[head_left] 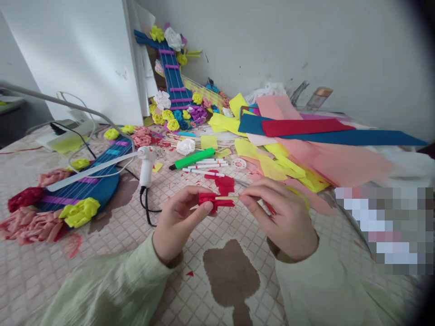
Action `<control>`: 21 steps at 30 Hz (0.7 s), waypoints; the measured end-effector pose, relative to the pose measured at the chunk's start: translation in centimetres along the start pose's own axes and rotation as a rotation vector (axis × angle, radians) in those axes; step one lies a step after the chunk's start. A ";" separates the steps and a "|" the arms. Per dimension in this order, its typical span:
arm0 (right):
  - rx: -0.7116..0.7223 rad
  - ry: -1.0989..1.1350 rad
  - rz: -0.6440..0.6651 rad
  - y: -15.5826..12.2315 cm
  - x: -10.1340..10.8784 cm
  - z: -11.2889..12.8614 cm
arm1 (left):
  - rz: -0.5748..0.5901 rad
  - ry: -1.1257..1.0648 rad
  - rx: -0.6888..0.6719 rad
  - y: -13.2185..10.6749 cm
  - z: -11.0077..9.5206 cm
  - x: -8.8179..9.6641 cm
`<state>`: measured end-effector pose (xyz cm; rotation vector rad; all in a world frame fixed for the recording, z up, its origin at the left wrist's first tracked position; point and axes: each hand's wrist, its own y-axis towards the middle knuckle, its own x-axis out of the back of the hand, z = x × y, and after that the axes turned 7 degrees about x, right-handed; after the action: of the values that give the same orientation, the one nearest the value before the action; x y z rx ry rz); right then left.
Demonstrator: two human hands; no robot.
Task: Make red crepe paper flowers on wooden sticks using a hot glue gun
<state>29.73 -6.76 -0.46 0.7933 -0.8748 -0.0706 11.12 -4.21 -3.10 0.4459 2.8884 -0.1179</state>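
My left hand (183, 217) pinches a small bundle of red crepe paper (207, 199) between thumb and fingers. One end of a thin wooden stick (226, 198) lies against the red bundle; I cannot tell whether it goes inside. The other end is between the thumb and fingers of my right hand (278, 217). Just beyond my hands a scrap of red paper (224, 184) lies on the table. Something red and partly hidden shows under my right hand.
To the left lies a blue paper guitar shape (112, 181) with paper flowers, beside a white corded tool (146, 167). A second decorated guitar (171, 72) leans at the back. A green marker (192, 158), several pens and crepe paper strips (306, 129) lie beyond my hands.
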 end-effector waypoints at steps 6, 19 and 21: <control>-0.009 -0.032 -0.015 -0.1 0.0 0.0 | -0.019 -0.040 -0.012 0.1 0.1 0.2; 0.077 -0.142 -0.063 -0.1 -0.4 -0.4 | 0.037 0.043 -0.019 0.2 0.2 0.3; 0.099 -0.158 -0.077 -0.2 -0.4 -0.4 | 0.041 0.042 -0.021 0.1 0.1 0.3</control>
<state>29.83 -6.49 -0.96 0.9230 -1.0028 -0.1602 10.90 -4.04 -3.22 0.5087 2.9166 -0.0725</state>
